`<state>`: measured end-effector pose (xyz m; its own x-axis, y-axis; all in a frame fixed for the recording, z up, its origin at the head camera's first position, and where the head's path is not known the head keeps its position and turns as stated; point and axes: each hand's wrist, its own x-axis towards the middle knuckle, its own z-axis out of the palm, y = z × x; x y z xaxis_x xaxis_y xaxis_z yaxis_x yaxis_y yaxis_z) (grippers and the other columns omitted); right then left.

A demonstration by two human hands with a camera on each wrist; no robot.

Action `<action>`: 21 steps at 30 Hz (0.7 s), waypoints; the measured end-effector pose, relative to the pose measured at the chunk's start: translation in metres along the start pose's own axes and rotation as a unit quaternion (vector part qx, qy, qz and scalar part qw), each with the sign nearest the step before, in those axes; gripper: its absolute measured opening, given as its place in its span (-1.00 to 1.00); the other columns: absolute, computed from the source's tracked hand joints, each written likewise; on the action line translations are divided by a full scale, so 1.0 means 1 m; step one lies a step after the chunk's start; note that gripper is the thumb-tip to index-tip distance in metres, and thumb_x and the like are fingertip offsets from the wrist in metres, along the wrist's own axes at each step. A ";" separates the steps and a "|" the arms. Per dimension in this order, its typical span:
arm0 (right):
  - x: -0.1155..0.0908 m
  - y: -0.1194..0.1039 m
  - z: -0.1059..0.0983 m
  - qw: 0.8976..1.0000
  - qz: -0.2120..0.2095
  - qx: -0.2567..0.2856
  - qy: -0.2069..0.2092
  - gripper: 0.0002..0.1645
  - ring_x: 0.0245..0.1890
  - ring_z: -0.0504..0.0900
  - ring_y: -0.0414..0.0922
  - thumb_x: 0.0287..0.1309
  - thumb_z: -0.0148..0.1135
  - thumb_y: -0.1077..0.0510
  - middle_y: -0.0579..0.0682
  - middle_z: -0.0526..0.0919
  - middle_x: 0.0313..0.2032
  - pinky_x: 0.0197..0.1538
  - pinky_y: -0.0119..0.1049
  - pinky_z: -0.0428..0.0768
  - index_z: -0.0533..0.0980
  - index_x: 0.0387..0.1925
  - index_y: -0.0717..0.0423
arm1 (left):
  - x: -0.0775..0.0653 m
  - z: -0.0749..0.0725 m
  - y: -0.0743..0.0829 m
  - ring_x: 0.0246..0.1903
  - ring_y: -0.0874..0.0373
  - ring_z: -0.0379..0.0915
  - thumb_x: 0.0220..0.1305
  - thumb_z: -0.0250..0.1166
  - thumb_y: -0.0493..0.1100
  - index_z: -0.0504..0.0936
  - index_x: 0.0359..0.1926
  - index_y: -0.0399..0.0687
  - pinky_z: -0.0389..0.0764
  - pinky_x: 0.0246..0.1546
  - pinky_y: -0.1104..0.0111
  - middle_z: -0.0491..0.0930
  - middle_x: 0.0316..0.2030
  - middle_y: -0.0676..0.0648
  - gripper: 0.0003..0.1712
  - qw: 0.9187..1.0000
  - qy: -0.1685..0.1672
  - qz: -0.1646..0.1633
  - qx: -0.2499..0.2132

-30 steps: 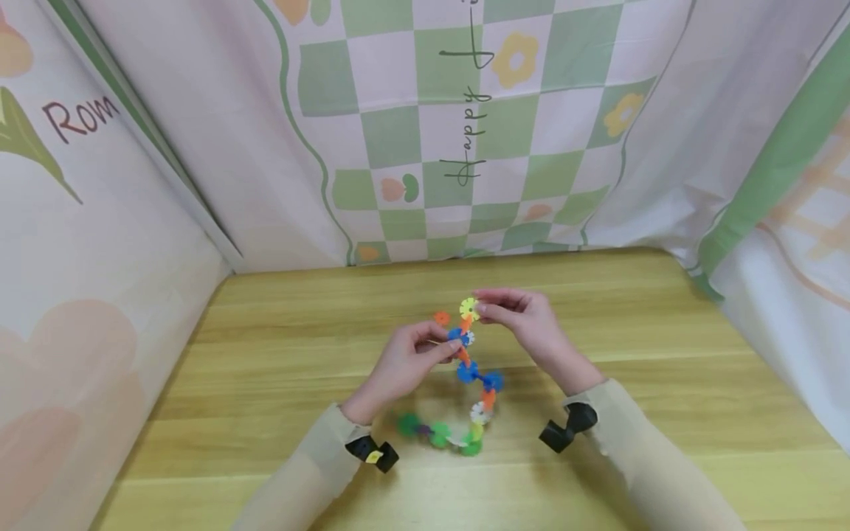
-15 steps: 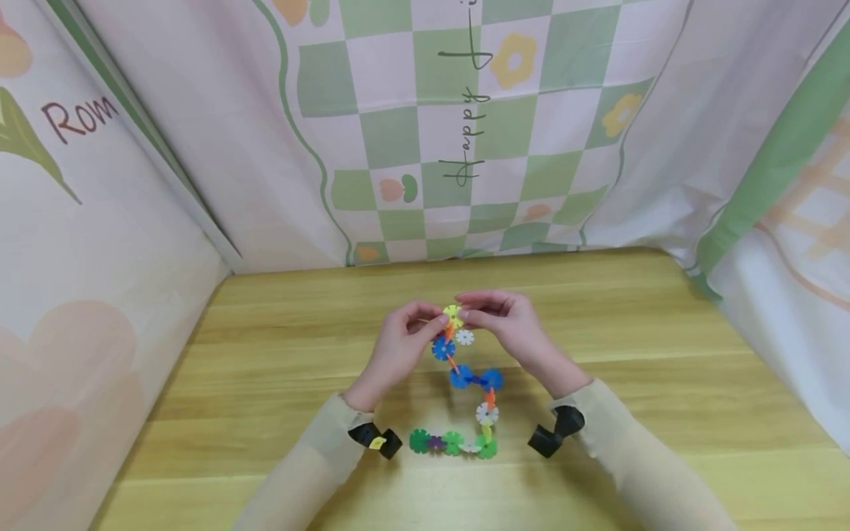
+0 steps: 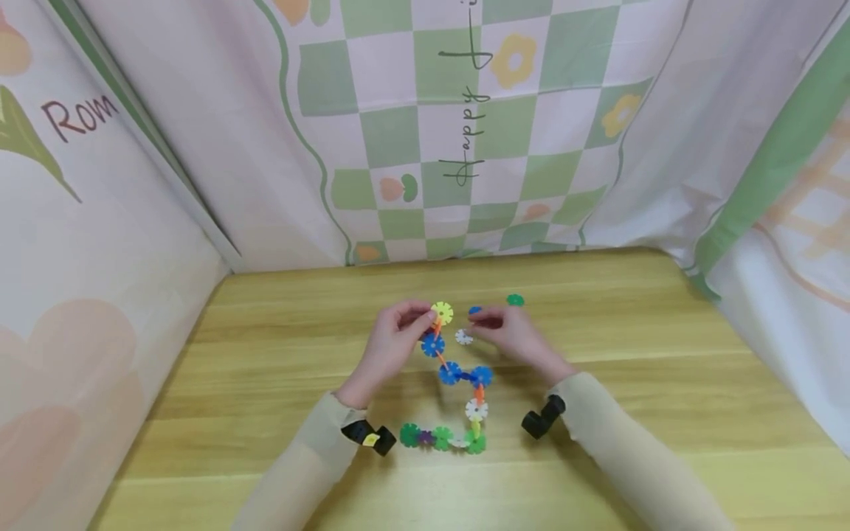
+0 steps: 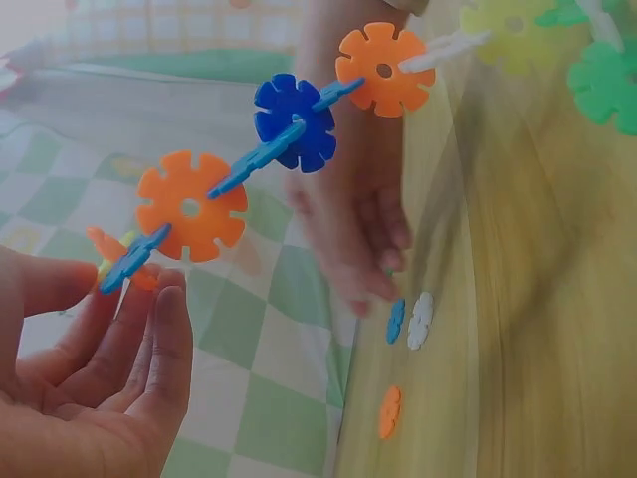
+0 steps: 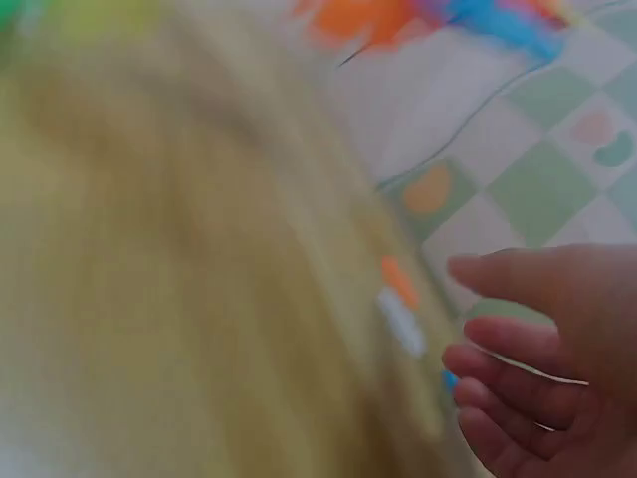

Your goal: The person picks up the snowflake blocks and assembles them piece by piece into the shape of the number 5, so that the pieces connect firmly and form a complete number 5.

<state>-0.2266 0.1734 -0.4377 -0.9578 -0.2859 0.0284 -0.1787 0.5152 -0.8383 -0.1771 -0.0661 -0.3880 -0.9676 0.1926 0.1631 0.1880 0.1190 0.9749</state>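
My left hand point(image 3: 388, 345) pinches the upper end of a chain of slotted snowflake discs, by the yellow disc point(image 3: 443, 313). From there the chain runs down through the blue disc point(image 3: 433, 345), orange and white ones to the green disc point(image 3: 409, 435). In the left wrist view, thumb and fingers of that hand point(image 4: 109, 398) grip the end by an orange disc point(image 4: 192, 206). My right hand point(image 3: 516, 341) holds nothing visible. It hovers over the table beside a loose white disc point(image 3: 463, 337) and a loose blue disc point(image 3: 474, 310). The right wrist view is blurred, its fingers slightly bent.
A loose green disc point(image 3: 515, 300) lies beyond the right hand on the wooden table point(image 3: 637, 457). A loose orange disc point(image 4: 390, 412) shows in the left wrist view. Patterned curtain point(image 3: 451, 133) borders the table's far edge.
The right hand has let go of the yellow disc and moved right and slightly down. The left hand holds the chain's end alone, drawn a little left; loose blue and green discs have come into view.
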 end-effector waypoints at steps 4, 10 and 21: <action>0.005 0.010 0.011 0.996 -0.007 -0.087 -0.006 -0.55 -0.21 0.61 -0.07 0.12 0.55 0.01 0.00 0.69 -0.20 -0.12 -0.14 0.64 0.70 -0.04 0.19 | 0.000 -0.001 -0.002 -0.21 0.08 0.61 0.49 0.25 -0.21 0.68 -0.02 -0.29 0.68 -0.15 0.30 0.68 -0.21 -0.11 -0.78 1.000 0.000 0.000 0.004; 0.008 0.009 0.017 0.997 -0.010 -0.081 -0.012 -0.70 -0.27 0.58 -0.06 0.07 0.55 0.16 -0.02 0.65 -0.29 -0.16 -0.16 0.62 0.67 -0.16 0.16 | 0.000 -0.001 -0.003 -0.23 0.09 0.59 0.48 0.26 -0.21 0.70 -0.06 -0.26 0.66 -0.18 0.33 0.68 -0.24 -0.09 -0.80 1.000 0.007 0.005 0.008; -0.009 -0.023 -0.001 0.993 -0.070 0.081 0.049 -0.81 -0.25 0.73 -0.06 0.19 0.50 0.20 0.03 0.77 -0.23 -0.18 -0.26 0.71 0.74 -0.16 0.17 | -0.001 -0.002 -0.005 -0.23 0.09 0.59 0.47 0.29 -0.15 0.71 -0.08 -0.23 0.66 -0.13 0.24 0.68 -0.23 -0.12 -0.79 1.000 0.009 0.007 0.002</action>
<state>-0.2146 0.1649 -0.4183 -0.9451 -0.2610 0.1965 -0.2799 0.3370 -0.8989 -0.1775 -0.0687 -0.3922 -0.9681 0.1757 0.1788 0.2013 0.1198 0.9722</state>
